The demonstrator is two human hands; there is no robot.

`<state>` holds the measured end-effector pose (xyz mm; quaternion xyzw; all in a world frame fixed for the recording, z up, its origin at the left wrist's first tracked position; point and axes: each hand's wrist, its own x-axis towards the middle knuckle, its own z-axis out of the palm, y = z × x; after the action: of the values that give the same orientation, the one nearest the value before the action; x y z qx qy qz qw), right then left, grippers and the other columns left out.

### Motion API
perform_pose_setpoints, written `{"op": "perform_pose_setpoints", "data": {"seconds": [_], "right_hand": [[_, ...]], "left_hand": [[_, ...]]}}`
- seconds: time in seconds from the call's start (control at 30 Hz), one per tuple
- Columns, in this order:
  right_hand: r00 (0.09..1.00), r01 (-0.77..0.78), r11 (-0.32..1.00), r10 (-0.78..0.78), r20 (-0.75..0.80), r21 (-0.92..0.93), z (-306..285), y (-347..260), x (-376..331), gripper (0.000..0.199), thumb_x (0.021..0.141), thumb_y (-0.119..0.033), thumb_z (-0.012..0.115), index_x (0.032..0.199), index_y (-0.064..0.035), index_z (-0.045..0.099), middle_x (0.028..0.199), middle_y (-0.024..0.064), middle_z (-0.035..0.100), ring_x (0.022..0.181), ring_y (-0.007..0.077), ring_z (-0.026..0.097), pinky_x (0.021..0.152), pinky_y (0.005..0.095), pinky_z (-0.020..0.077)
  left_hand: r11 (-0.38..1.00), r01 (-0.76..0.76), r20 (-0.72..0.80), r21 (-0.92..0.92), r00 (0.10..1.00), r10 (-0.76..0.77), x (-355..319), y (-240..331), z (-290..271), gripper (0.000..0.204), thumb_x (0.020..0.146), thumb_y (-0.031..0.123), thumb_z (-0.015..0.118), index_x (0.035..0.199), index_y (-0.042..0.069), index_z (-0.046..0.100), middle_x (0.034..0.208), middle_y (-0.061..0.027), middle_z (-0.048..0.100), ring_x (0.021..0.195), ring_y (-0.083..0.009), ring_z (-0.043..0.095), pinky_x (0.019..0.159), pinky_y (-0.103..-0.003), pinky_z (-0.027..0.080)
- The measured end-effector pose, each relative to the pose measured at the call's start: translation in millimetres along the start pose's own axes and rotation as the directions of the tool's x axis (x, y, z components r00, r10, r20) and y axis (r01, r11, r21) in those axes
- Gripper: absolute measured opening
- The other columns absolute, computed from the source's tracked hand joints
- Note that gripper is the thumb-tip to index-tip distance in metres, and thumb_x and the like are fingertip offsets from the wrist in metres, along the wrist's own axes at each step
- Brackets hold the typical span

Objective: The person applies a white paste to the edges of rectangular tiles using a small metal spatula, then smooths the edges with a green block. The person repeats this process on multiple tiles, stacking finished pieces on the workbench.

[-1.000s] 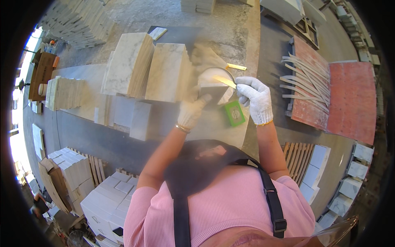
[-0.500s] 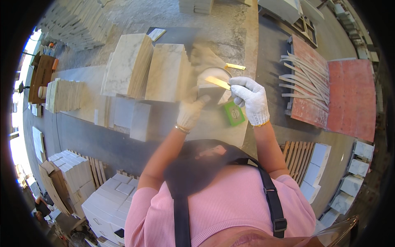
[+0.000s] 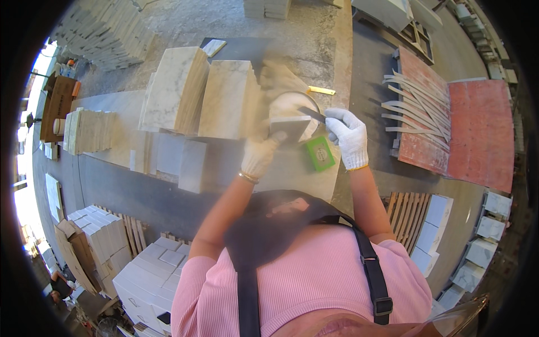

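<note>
In a white knitted glove, my left hand (image 3: 260, 156) is closed on the near edge of a small grey stone tile (image 3: 291, 129). My right hand (image 3: 351, 139), gloved the same way, pinches a thin flat scraper-like strip (image 3: 310, 114). The strip looks dark and points left, over the tile's far edge and a round bowl (image 3: 317, 100). Pale, whitish material fills that bowl, partly hidden behind the tile. Between my hands lies a green box (image 3: 320, 154) on the bench. Beyond the bowl rests a narrow yellow tool (image 3: 321, 90). Haze blurs my left hand and the tile.
Stacks of marble tiles (image 3: 225, 98) stand left of the bowl, with another stack (image 3: 88, 132) farther left. Right of the bench, pale strips (image 3: 415, 106) lie on a red board (image 3: 480, 132). White boxes (image 3: 151, 269) are piled at the lower left.
The strip in my right hand has turned from its bright yellow face to a dark one and shifted slightly right. My left hand and the tile stay nearly in place.
</note>
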<state>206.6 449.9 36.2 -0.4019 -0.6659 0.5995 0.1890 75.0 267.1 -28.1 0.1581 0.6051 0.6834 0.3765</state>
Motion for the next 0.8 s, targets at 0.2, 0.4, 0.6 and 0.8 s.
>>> {"op": "perform_pose_setpoints", "data": {"seconds": [0.2, 0.4, 0.6, 0.8], "right_hand": [[0.973, 0.211, 0.695, -0.219, 0.077, -0.688, 17, 38, 5, 0.021, 0.090, -0.022, 0.065, 0.107, -0.0143, 0.076, 0.098, 0.0097, 0.075, 0.087, 0.0278, 0.072, 0.077, 0.0373, 0.0555], [0.985, 0.148, 0.678, -0.034, 0.171, -0.720, 23, 35, -4, 0.028, 0.092, -0.037, 0.065, 0.105, -0.0150, 0.075, 0.097, 0.0109, 0.075, 0.088, 0.0306, 0.071, 0.079, 0.0377, 0.0551], [0.996, -0.091, 0.815, 0.075, -0.052, -0.572, -34, 45, -9, 0.039, 0.086, -0.042, 0.075, 0.110, -0.0114, 0.073, 0.090, 0.0089, 0.074, 0.082, 0.0199, 0.069, 0.077, 0.0341, 0.0528], [0.980, 0.017, 0.834, -0.124, -0.157, -0.552, -46, 88, 24, 0.059, 0.078, -0.040, 0.080, 0.129, -0.0130, 0.067, 0.118, 0.0119, 0.068, 0.099, 0.0249, 0.067, 0.089, 0.0355, 0.0527]], "left_hand": [[0.997, 0.017, -0.012, 0.070, 1.000, -0.016, -3, 8, 0, 0.049, 0.092, 0.026, 0.076, 0.129, -0.001, 0.062, 0.115, -0.0078, 0.070, 0.102, -0.0140, 0.060, 0.091, -0.030, 0.049], [0.992, 0.064, -0.014, 0.109, 0.998, -0.062, -4, 16, -1, 0.045, 0.091, 0.021, 0.075, 0.128, -0.001, 0.062, 0.112, -0.0075, 0.070, 0.099, -0.0148, 0.061, 0.087, -0.030, 0.051], [0.993, 0.070, -0.047, 0.093, 0.997, -0.066, -6, 13, 0, 0.044, 0.092, 0.019, 0.073, 0.130, -0.001, 0.061, 0.116, -0.0102, 0.069, 0.103, -0.0179, 0.062, 0.091, -0.032, 0.050], [0.999, 0.011, -0.047, 0.051, 0.999, -0.009, 4, 7, 0, 0.045, 0.093, 0.018, 0.072, 0.131, -0.002, 0.060, 0.120, -0.0106, 0.069, 0.108, -0.0195, 0.061, 0.097, -0.034, 0.048]]}}
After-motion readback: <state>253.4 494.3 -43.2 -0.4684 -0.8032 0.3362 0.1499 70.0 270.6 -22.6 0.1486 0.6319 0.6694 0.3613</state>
